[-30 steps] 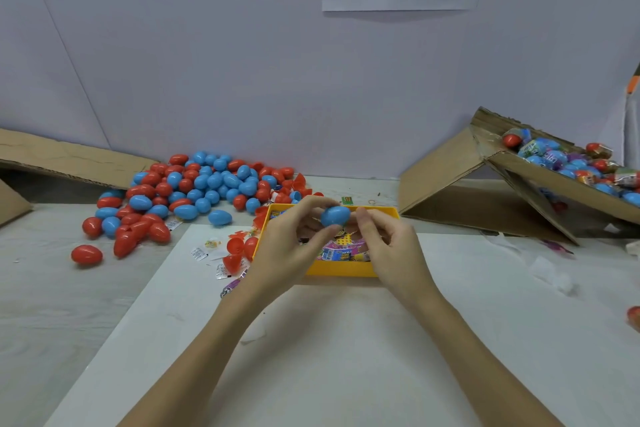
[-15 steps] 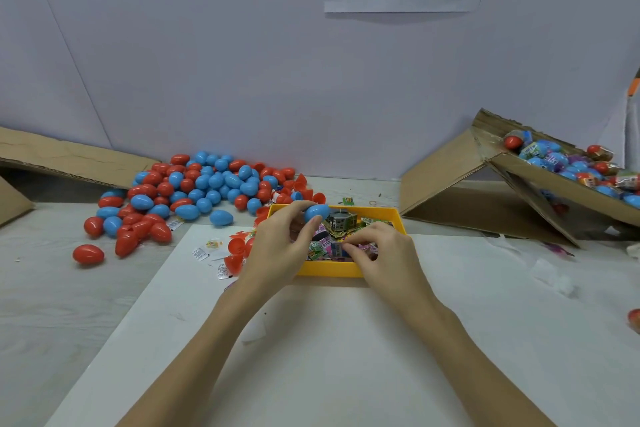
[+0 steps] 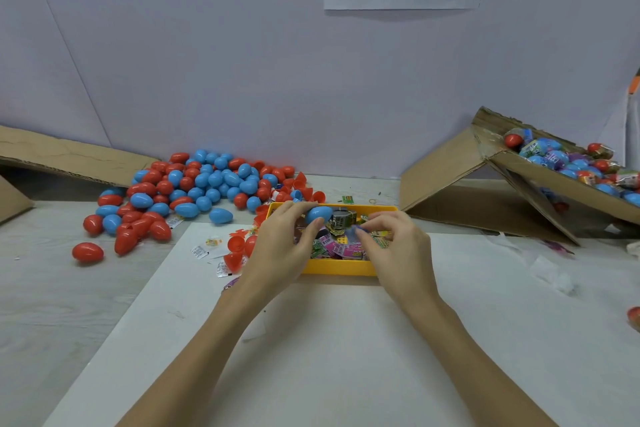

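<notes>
Gripping a blue egg (image 3: 318,213) between thumb and curled fingers, the left hand (image 3: 284,246) holds it over the 11 o'clock corner of the yellow tray (image 3: 339,268), while at its 3 o'clock the right hand (image 3: 398,250) pinches a small bluish piece (image 3: 354,231) above the tray's packets (image 3: 332,246).

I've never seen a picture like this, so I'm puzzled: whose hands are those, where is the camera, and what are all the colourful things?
The camera sits on a person's head and looks down, so you see that person's own two hands. The left hand holds a blue egg over a yellow tray full of small packets. The right hand reaches among those packets; whether it pinches one is too blurred to tell. A pile of red and blue eggs lies on the table, and a cardboard box holds wrapped ones.
</notes>
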Available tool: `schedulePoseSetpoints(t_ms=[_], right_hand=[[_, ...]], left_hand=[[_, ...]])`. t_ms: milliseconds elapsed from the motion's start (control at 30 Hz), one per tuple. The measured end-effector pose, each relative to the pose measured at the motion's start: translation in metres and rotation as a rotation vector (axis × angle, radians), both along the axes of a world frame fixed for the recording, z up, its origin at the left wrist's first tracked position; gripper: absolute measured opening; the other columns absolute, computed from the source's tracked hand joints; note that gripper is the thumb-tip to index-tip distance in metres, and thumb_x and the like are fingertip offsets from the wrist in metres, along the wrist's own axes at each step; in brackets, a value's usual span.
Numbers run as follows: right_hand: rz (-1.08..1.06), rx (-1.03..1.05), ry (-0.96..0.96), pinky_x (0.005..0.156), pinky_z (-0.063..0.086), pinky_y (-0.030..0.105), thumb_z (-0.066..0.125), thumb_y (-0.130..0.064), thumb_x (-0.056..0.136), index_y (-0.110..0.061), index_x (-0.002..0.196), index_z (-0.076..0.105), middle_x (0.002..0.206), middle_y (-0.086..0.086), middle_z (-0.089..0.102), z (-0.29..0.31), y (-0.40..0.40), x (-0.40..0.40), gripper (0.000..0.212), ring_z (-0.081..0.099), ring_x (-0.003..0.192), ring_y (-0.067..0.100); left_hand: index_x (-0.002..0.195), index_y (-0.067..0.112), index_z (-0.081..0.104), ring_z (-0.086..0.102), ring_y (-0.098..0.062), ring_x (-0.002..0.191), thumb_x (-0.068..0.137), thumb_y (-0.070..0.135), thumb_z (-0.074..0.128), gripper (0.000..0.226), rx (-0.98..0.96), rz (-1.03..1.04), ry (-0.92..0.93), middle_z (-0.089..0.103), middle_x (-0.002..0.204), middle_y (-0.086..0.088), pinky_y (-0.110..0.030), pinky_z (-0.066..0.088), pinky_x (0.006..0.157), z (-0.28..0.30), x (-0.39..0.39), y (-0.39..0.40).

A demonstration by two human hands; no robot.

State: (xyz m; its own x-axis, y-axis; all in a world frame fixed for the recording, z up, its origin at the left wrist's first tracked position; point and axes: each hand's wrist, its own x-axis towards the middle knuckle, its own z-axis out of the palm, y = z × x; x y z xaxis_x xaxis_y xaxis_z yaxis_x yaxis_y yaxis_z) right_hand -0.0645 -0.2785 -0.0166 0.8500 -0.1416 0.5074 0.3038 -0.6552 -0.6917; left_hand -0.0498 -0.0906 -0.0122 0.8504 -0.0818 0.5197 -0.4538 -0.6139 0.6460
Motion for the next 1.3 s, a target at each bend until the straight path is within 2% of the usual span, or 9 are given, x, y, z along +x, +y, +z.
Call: schedulePoseSetpoints(t_ms=[100, 200, 333, 533, 667, 800, 1067, 1200, 1300], right_hand=[[0.017, 0.181, 0.041, 0.064, 0.049, 0.011, 0.078, -0.029, 0.09, -0.014, 0.09, 0.077, 0.086, -0.006, 0.073, 0.002, -0.003, 0.002, 0.015, 0.067, 0.079, 0.004], [0.011, 0.283, 0.084, 0.06, 0.049, 0.013, 0.078, -0.032, 0.09, -0.015, 0.084, 0.077, 0.075, -0.009, 0.072, 0.002, -0.004, 0.002, 0.018, 0.067, 0.076, 0.001], [-0.01, 0.292, 0.113, 0.058, 0.052, 0.021, 0.076, -0.036, 0.091, -0.017, 0.08, 0.075, 0.07, -0.008, 0.071, 0.001, -0.003, 0.003, 0.022, 0.067, 0.073, 0.006], [-0.028, 0.246, 0.137, 0.064, 0.057, 0.03, 0.073, -0.035, 0.093, -0.016, 0.084, 0.074, 0.073, -0.009, 0.07, 0.001, -0.003, 0.003, 0.021, 0.069, 0.072, 0.011], [-0.027, 0.225, 0.12, 0.061, 0.053, 0.026, 0.072, -0.034, 0.094, -0.017, 0.085, 0.075, 0.072, -0.009, 0.07, 0.001, -0.002, 0.001, 0.019, 0.066, 0.069, 0.008], [-0.01, 0.226, 0.139, 0.06, 0.053, 0.021, 0.07, -0.033, 0.096, -0.017, 0.092, 0.076, 0.075, -0.009, 0.071, 0.001, -0.003, 0.001, 0.018, 0.067, 0.072, 0.008], [0.127, 0.318, 0.217, 0.081, 0.062, 0.036, 0.07, -0.021, 0.097, -0.012, 0.109, 0.074, 0.094, 0.001, 0.075, 0.005, 0.0, 0.0, 0.016, 0.072, 0.089, 0.016], [0.195, 0.488, 0.298, 0.069, 0.06, 0.024, 0.072, -0.016, 0.095, -0.013, 0.109, 0.074, 0.096, 0.002, 0.077, 0.007, -0.004, 0.001, 0.015, 0.075, 0.087, 0.016], [0.253, 0.68, 0.366, 0.063, 0.055, 0.016, 0.073, -0.011, 0.094, -0.015, 0.109, 0.073, 0.092, 0.002, 0.079, 0.01, -0.009, 0.003, 0.016, 0.076, 0.081, 0.01]], left_hand=[[0.134, 0.022, 0.061, 0.064, -0.006, 0.099, 0.1, 0.015, 0.064, 0.035, -0.134, -0.081, 0.076, 0.065, 0.119, 0.008, -0.011, 0.052, 0.083, 0.002, -0.003, -0.001], [0.125, 0.027, 0.065, 0.072, -0.013, 0.093, 0.099, 0.017, 0.065, 0.028, -0.298, -0.194, 0.183, 0.07, 0.11, 0.004, -0.026, 0.06, 0.082, 0.006, -0.008, -0.006], [0.118, 0.022, 0.07, 0.069, -0.017, 0.088, 0.099, 0.024, 0.066, 0.02, -0.268, -0.236, 0.221, 0.072, 0.101, 0.003, -0.041, 0.061, 0.081, 0.01, -0.013, -0.01], [0.106, 0.023, 0.072, 0.063, -0.013, 0.08, 0.099, 0.019, 0.063, 0.013, -0.148, -0.316, 0.183, 0.069, 0.091, 0.003, -0.035, 0.054, 0.072, 0.007, -0.02, -0.011], [0.11, 0.027, 0.074, 0.065, -0.019, 0.087, 0.099, 0.018, 0.063, 0.018, -0.081, -0.326, 0.127, 0.07, 0.097, 0.004, -0.033, 0.055, 0.073, 0.006, -0.02, -0.013], [0.115, 0.028, 0.076, 0.066, -0.015, 0.089, 0.099, 0.019, 0.063, 0.022, -0.052, -0.293, 0.083, 0.072, 0.099, 0.008, -0.02, 0.052, 0.068, 0.004, -0.018, -0.015], [0.121, 0.021, 0.074, 0.061, -0.006, 0.091, 0.099, 0.021, 0.065, 0.024, -0.058, -0.199, 0.04, 0.07, 0.102, 0.008, -0.014, 0.05, 0.069, 0.007, -0.02, -0.016], [0.122, 0.022, 0.074, 0.062, -0.009, 0.088, 0.1, 0.021, 0.064, 0.024, -0.111, -0.214, 0.056, 0.07, 0.104, 0.006, -0.015, 0.049, 0.069, 0.009, -0.02, -0.014], [0.12, 0.018, 0.073, 0.066, -0.013, 0.091, 0.1, 0.019, 0.064, 0.022, -0.18, -0.237, 0.071, 0.072, 0.109, 0.006, -0.027, 0.057, 0.077, 0.011, -0.02, -0.013]])
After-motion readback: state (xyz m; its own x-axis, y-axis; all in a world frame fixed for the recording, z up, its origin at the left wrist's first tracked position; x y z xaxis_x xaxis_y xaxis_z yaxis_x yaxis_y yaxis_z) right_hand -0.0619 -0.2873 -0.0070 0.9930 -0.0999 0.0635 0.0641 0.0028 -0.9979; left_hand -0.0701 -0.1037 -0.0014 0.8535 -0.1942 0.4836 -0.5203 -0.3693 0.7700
